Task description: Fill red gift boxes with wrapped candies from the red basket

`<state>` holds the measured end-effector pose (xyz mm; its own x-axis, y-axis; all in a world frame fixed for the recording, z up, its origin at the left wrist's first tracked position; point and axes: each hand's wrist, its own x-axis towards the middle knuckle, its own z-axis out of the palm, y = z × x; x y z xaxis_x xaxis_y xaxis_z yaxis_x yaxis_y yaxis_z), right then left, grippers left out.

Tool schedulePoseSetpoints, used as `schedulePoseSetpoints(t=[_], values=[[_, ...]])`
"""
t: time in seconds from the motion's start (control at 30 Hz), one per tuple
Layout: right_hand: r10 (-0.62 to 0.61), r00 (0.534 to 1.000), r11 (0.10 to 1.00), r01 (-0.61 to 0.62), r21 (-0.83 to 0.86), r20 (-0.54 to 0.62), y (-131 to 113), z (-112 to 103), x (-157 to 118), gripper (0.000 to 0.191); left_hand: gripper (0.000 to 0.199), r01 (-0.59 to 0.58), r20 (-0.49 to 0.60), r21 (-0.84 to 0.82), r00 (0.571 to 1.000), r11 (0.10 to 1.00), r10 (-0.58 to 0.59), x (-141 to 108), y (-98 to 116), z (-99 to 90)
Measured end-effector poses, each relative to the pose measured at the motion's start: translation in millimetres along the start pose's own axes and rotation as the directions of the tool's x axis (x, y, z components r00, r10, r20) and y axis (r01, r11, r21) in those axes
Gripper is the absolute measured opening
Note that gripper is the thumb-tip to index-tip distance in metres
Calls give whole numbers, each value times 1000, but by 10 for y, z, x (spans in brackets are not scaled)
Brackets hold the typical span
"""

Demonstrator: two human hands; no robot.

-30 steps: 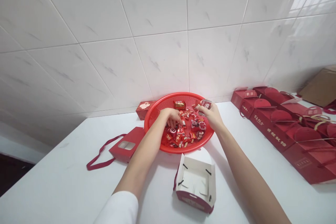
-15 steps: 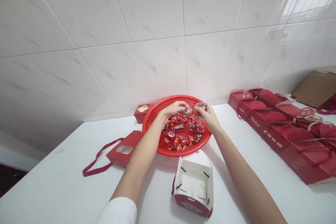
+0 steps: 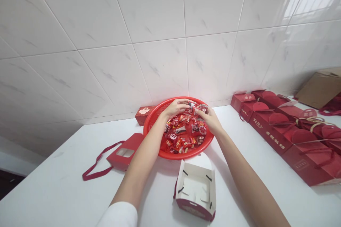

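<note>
A red plastic basket (image 3: 151, 117) with perforated sides holds many wrapped candies (image 3: 181, 130). Over its back part, my left hand (image 3: 176, 109) has its fingers closed on a small wrapped candy (image 3: 191, 105). My right hand (image 3: 209, 117) pinches another red wrapped candy (image 3: 203, 108) close to the right rim. The two hands nearly meet, fingertips facing each other. In front of the basket stands an open gift box (image 3: 195, 188), white inside with a dark red outer face; I see no candy in it.
Left of the basket lies a red box with a window (image 3: 125, 152) and a ribbon handle (image 3: 97, 174). A small red box (image 3: 144, 113) stands behind it. Rows of red gift boxes (image 3: 277, 138) line the right side, with a brown cardboard box (image 3: 319, 87) beyond. A tiled wall (image 3: 165, 67) closes the back.
My hands have come closer together over the basket. The left one, with its candy, has shifted slightly up; the right thumb has moved left. The boxes stay put.
</note>
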<state>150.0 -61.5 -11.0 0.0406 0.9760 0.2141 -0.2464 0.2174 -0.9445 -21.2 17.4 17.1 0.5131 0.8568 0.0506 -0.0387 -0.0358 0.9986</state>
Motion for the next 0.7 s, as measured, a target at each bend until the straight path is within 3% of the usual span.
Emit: schedulePoseSetpoints(t=[0.37,0.57,0.7], values=[[-5,1000,1000,5,-12,14,-27,2,-14,35,44,5,-90,4,996,1000,-5,-14,15,19],[-25,999,999,24,-42,-22,-13,-10,8,28,40,-35,-182,-34,983,999,28,32,-17,-12],[-14,1000,998,15,-64,13,-34,-7,-14,29,39,-21,-178,-50,984,999,11,23,-6,-24]])
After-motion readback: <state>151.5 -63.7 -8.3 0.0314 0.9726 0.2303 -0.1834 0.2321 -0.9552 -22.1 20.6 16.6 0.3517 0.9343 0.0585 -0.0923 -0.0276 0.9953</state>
